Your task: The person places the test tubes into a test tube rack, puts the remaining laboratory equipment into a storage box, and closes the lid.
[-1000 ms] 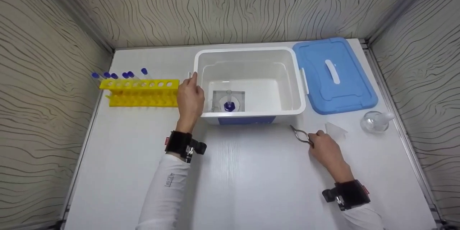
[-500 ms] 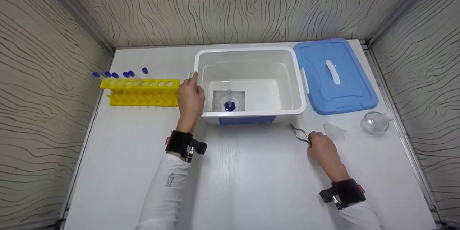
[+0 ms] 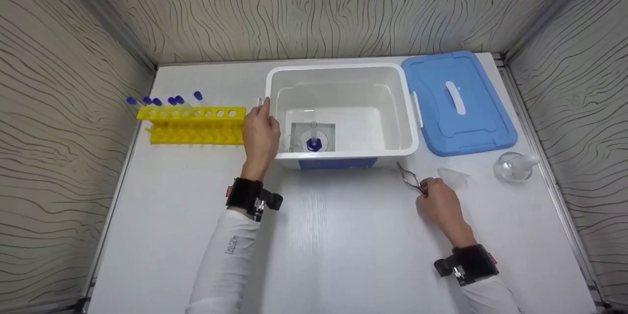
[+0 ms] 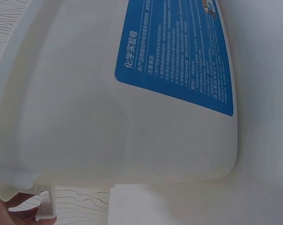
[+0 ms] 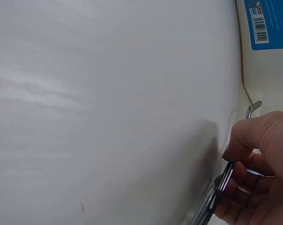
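My left hand (image 3: pixel 261 135) grips the left side of a white plastic storage box (image 3: pixel 343 155), its index finger along the rim. In the left wrist view, the fingers (image 4: pixel 24 216) curl around the white side handle (image 4: pixel 46 206). Between thumb and fingers, my right hand (image 3: pixel 440 204) pinches metal crucible tongs (image 3: pixel 411 180), whose tips point toward the box's front right corner. They lie low over the table, and the right wrist view shows their shafts (image 5: pixel 218 194) in the fingers. Inside the box, at front left, sits a glass piece with a dark blue cap (image 3: pixel 314 144).
A yellow test tube rack (image 3: pixel 191 114) stands left, several blue-capped tubes behind its top. The blue lid (image 3: pixel 468 125) with a white handle lies right of the box. Near my right hand are a clear funnel-like piece (image 3: pixel 453 176) and a glass bottle (image 3: pixel 512 167).
My right hand has shifted slightly left, and the tongs' tips have edged up toward the box. The clear funnel-like piece has slid a little left. My left hand stays in place.
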